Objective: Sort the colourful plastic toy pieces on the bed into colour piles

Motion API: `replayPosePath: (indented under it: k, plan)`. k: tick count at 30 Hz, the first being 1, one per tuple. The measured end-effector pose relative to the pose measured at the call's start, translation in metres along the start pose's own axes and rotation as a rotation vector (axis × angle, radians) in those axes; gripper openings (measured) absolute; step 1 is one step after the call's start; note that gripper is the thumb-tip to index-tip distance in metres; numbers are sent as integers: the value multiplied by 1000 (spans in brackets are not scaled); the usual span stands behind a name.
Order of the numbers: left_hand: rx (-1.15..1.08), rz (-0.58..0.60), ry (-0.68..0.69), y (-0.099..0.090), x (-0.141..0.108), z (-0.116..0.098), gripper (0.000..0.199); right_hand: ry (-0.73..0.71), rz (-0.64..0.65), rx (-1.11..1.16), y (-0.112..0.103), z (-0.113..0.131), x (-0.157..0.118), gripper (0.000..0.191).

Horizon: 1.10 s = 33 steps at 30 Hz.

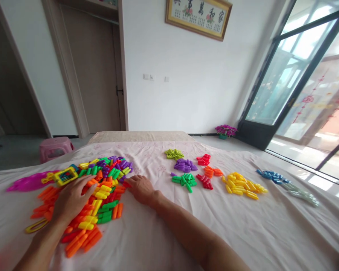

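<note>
The mixed heap of plastic pieces [104, 192] lies on the left side of the cloth-covered desk [158, 241], orange, red, yellow, green and purple all jumbled, some of it under the person's hands. From where I stand, the left hand [72, 198] rests over the heap with its thumb and fingers spread apart; whether they pinch an orange piece I can't tell. The right hand [141, 189] is at the heap's right edge, fingertips at a red piece [127, 184], and I can't make out whether they have closed on it. The two hands are apart from each other.

I'd work from that loose edge inward, letting the left hand steady the middle so pieces don't roll. Lifting squarely beats dragging, since the cloth is wrinkled and would likely catch.

The yellow frame [65, 176] sits just beyond the left hand, close to the magenta tray [31, 181]; I'd keep the wrist clear of it. Out to the right are single-coloured clusters, among them the green pile [184, 180] and the yellow pile [243, 184]; generous gaps between them would guard against mixing.
</note>
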<state>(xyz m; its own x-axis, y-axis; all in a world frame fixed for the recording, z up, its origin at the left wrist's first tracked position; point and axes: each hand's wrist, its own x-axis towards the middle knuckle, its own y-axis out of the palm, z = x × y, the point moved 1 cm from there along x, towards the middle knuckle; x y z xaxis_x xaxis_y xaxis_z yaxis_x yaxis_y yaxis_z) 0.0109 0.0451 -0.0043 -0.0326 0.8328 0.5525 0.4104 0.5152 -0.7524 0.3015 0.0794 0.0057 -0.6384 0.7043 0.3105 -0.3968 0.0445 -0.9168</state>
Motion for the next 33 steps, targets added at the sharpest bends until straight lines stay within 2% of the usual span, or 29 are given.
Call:
replayPosePath:
  k: [5, 10, 12, 18, 22, 28, 33]
  plan:
    - [-5, 23, -19, -1, 0, -1, 54, 62, -62, -3, 5, 0, -5, 28]
    - [0, 25, -12, 2, 1, 4, 54, 118, -137, 72, -12, -15, -22, 31]
    - [9, 32, -15, 4, 1, 6, 53, 201, -245, 129, -24, -34, -29, 33]
    - [19, 21, -8, 5, 2, 7, 53, 524, -686, 477, -63, -105, -58, 32]
    - [37, 45, -29, 6, 2, 10, 53, 620, -845, 496, -71, -127, -78, 36]
    - [47, 47, -4, 11, 2, 21, 52, 646, -888, 470, -62, -134, -88, 40]
    - [34, 35, 0, 10, 2, 18, 48, 717, -852, 330, -71, -144, -96, 38]
